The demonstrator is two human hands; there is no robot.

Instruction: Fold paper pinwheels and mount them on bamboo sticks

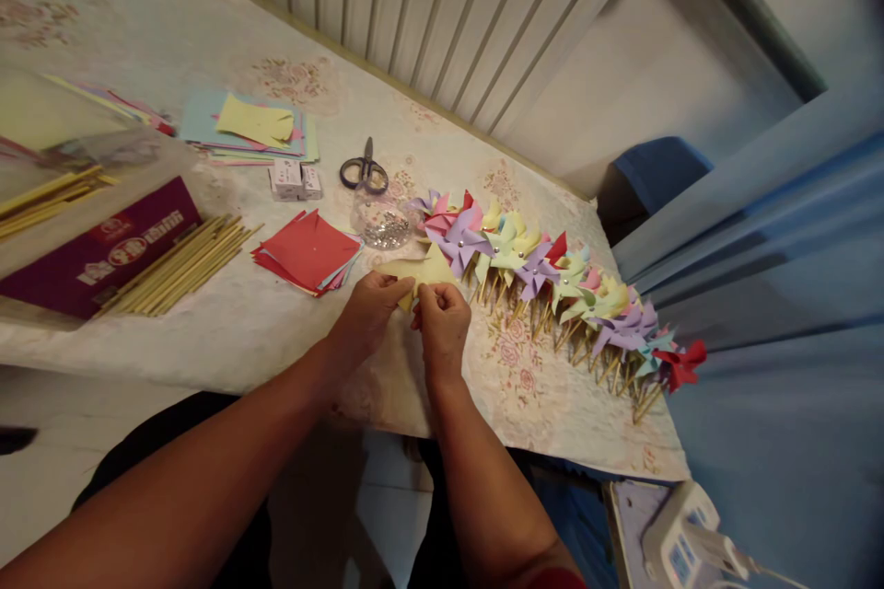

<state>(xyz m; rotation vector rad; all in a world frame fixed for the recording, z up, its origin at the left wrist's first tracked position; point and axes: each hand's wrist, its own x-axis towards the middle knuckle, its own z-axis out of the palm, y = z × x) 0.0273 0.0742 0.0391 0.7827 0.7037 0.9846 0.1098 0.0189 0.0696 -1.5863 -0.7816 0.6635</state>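
Note:
Near the table's front edge, a pale yellow paper pinwheel piece [436, 267] is pinched between both hands, its corners sticking out beyond the fingers. My left hand [377, 302] grips it from the left with thumb and fingers closed. My right hand [444, 317] is closed on its right side, with the fingertips bent round the paper. Just beyond the hands sits a clear plastic tub [387, 228] of small shiny metal pins. Left of my left hand lies a stack of red paper squares [310, 248], with blue and other sheets beneath.
Finished pinwheels [535, 267] on sticks lie in a long row at the right. Black scissors [365, 170], small white boxes [294, 179] and coloured sheets [252, 120] are farther back. Bundled sticks [183, 267] lean by a purple-labelled bin [110, 248] at left. A radiator [387, 5] borders the table.

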